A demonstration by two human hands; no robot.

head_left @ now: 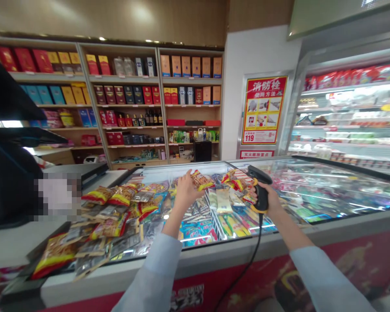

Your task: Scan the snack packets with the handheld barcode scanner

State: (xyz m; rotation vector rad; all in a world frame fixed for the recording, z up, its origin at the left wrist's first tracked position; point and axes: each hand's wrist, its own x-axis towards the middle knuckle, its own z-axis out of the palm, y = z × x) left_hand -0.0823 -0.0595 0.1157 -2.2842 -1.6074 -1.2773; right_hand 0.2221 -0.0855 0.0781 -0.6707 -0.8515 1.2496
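Observation:
My right hand [273,200] is wrapped round the handle of a black and yellow barcode scanner [261,190], whose cable runs down over the freezer's front. Out over the glass, my left hand [186,190] has its thumb and fingers at a red and yellow snack bag [202,181] and appears to grip its left end. Several similar bags [235,180] lie just left of the scanner, near some pale packets [223,200]. A larger heap of snack bags [108,228], some with grey silvery backs showing, spreads over the glass at the left.
The chest freezer [315,236] stretches across in front of me, with packaged goods under its glass. A counter [6,245] with dark equipment [9,173] stands at the left. Behind are shelves of boxes [128,95], a red fire-hydrant notice [261,110] and a lit display fridge [347,112].

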